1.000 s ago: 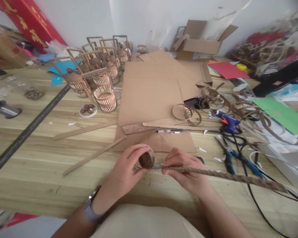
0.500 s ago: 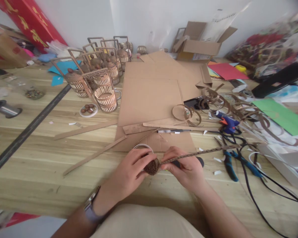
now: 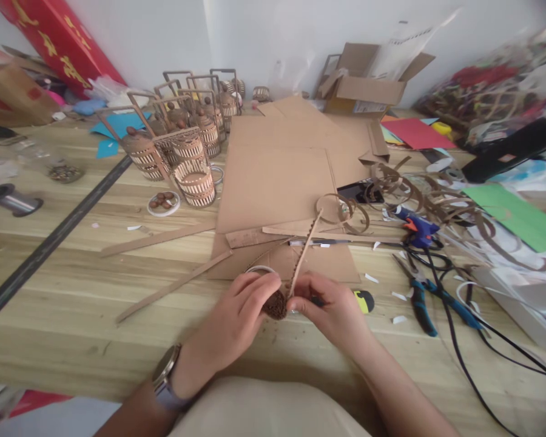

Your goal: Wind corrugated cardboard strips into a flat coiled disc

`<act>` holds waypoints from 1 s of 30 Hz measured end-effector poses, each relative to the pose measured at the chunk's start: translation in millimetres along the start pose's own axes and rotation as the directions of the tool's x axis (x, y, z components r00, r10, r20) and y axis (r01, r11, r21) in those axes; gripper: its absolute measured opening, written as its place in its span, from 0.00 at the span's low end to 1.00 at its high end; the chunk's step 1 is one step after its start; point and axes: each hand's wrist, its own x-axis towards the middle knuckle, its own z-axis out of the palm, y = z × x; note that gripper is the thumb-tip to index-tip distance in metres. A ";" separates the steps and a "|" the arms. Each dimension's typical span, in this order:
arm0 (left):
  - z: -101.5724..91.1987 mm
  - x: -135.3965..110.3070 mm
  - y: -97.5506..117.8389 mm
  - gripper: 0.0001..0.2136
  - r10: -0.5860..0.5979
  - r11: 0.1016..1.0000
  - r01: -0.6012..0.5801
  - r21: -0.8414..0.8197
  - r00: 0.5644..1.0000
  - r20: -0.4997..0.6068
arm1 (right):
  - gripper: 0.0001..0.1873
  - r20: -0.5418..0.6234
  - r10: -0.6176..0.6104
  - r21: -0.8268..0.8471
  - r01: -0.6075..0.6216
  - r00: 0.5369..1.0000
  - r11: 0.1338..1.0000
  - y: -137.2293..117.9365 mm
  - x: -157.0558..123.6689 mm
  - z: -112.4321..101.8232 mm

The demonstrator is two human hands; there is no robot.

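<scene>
My left hand (image 3: pixel 236 318) is closed round a small tight coil of brown corrugated cardboard strip (image 3: pixel 276 305), held just above the wooden table (image 3: pixel 73 303). Across from it, my right hand (image 3: pixel 334 309) pinches the loose tail of the same strip (image 3: pixel 306 249), which rises away from me toward the flat cardboard sheets (image 3: pixel 277 176). A white ring (image 3: pixel 259 269) lies on the cardboard just behind my left fingers. A watch is on my left wrist.
Several woven cardboard lanterns (image 3: pixel 182 152) stand at the back left beside a small dish of nuts (image 3: pixel 162 201). A blue glue gun (image 3: pixel 416 223), blue-handled pliers (image 3: pixel 418 291), black cables and curled strips (image 3: pixel 418 194) lie to the right. An open box (image 3: pixel 368 85) is at the back.
The strip's long tail has swung from pointing right along the table to pointing up and away. The coil has been rolled further and both hands have closed in around it.
</scene>
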 end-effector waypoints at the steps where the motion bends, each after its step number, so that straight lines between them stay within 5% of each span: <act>1: 0.6 -1.4 -1.0 0.25 0.011 0.999 -0.011 0.030 1.000 0.002 | 0.14 0.051 0.039 0.037 -0.041 0.998 0.998 -0.8 -0.3 0.9; 4: 1.7 -4.7 -2.6 0.26 0.026 0.995 -0.028 0.095 0.999 0.021 | 0.14 0.185 0.149 0.149 -0.178 0.971 0.973 -1.8 -2.0 5.8; 10: 6.4 -1.1 1.9 0.30 -0.119 0.993 0.119 0.014 0.992 -0.029 | 0.15 0.072 0.282 0.285 -0.291 0.957 0.914 3.0 -5.6 20.7; 15: 14.5 -2.5 1.5 0.35 -0.289 0.957 0.287 -0.044 0.956 -0.056 | 0.17 0.138 0.351 0.354 -0.377 0.926 0.856 -1.0 -6.1 30.5; 21: 11.1 -1.4 -0.6 0.23 -0.229 0.973 0.227 -0.031 0.967 -0.107 | 0.18 0.073 0.275 0.224 -0.285 0.959 0.932 3.5 -6.0 33.8; 30: 7.1 2.0 -1.5 0.24 -0.209 0.977 0.206 -0.055 0.977 -0.051 | 0.15 0.148 0.202 0.193 -0.228 0.968 0.954 1.1 -2.2 26.2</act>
